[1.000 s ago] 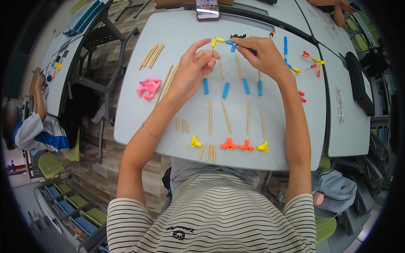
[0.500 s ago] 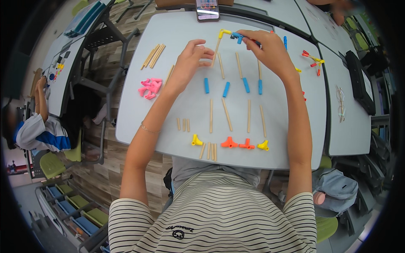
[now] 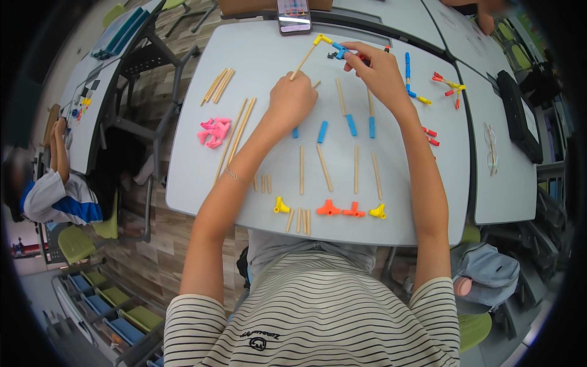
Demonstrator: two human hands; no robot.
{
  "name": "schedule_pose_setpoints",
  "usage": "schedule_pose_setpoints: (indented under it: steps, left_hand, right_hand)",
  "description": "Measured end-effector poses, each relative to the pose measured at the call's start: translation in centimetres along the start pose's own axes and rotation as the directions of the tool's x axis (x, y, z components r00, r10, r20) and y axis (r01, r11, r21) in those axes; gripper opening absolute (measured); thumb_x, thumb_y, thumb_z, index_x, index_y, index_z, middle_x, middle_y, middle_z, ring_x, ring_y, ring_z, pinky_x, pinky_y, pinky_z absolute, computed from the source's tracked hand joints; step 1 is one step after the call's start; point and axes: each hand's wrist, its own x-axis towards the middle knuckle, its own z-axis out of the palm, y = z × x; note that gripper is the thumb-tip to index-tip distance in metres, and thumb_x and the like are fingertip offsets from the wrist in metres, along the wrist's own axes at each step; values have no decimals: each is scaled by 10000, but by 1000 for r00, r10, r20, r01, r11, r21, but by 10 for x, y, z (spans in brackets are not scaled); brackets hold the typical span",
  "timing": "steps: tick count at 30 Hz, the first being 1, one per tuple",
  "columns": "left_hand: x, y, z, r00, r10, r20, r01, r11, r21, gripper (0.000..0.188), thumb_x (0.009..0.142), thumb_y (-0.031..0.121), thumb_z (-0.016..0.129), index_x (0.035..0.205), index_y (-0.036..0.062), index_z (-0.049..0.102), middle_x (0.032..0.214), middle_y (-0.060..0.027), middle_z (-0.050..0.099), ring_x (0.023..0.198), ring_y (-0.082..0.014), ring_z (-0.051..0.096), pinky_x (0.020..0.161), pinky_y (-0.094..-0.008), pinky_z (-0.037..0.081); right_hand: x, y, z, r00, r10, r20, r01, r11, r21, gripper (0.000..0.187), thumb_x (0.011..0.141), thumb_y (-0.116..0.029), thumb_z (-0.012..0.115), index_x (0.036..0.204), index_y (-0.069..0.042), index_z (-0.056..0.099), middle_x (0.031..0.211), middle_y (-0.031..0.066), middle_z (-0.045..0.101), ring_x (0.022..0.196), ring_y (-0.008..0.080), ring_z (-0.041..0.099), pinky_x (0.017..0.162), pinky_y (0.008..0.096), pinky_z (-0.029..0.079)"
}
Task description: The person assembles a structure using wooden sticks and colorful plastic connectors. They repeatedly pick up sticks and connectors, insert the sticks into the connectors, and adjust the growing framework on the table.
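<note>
The stick (image 3: 304, 60) is thin and tan; it lies slanted near the far edge of the grey table (image 3: 202, 177), with a yellow corner piece (image 3: 320, 40) on its far end; the left hand (image 3: 292, 99) is curled shut around its near end. A blue piece (image 3: 340, 49) sits just past the yellow one; the right hand (image 3: 378, 72) pinches it with its fingertips, so both hands hold the same small build between them.

A phone (image 3: 293, 15) lies at the far edge, just beyond the build. More tan sticks (image 3: 218, 85) lie in a bunch to the left; a pink pile (image 3: 213, 132) of pieces sits near them. Blue tubes (image 3: 322, 131) lie in a row under the hands; long sticks (image 3: 324, 167) lie below those. Near the front edge there are two yellow pieces (image 3: 280, 205) and two orange pieces (image 3: 328, 209) in a line. On the right lies a stick build (image 3: 446, 82) with red and yellow ends. Another person (image 3: 52, 196) sits far to the left at another table.
</note>
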Motion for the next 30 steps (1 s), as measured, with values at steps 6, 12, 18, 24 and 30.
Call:
schedule_pose_setpoints:
  steps: [6,12,18,24,30]
  left_hand:
    - [-6,8,-21,989,-18,146,80,900,-429,245,953,234,611,988,-7,629,848,-132,707,748,-194,684,688,-309,536]
    - [-9,18,-12,964,94,250,227,206,-952,232,1052,230,525,1114,13,578,852,-24,625,692,-65,544,697,-236,481]
    - [-13,26,-6,964,131,233,248,-112,-962,308,1072,191,489,1272,-29,568,794,17,532,682,-31,463,654,-212,426]
    - [-15,29,-8,960,157,230,262,-221,-939,327,1068,162,478,1310,-45,550,780,31,491,668,-35,424,629,-222,403]
    - [-15,28,-7,958,163,237,281,-347,-895,290,1050,108,477,1280,-60,532,788,21,476,658,-50,398,625,-233,391]
  right_hand:
    - [-1,-2,-4,996,70,52,-73,996,52,336,971,-281,596,1216,-85,719,806,49,744,682,116,651,675,245,514]
    - [0,-4,-8,992,65,107,-82,982,169,324,970,-239,615,1225,-65,713,808,22,717,658,75,549,609,228,440]
    - [2,-4,-9,991,68,115,-94,967,238,316,976,-250,617,1209,-63,722,819,28,728,658,64,531,587,215,414]
    - [3,0,-11,993,61,105,-83,973,216,317,975,-254,622,1211,-69,724,809,19,721,664,59,529,578,215,408]
    - [1,-4,-9,995,45,91,-63,977,202,308,969,-254,641,1201,-76,737,802,11,710,672,68,543,588,217,418]
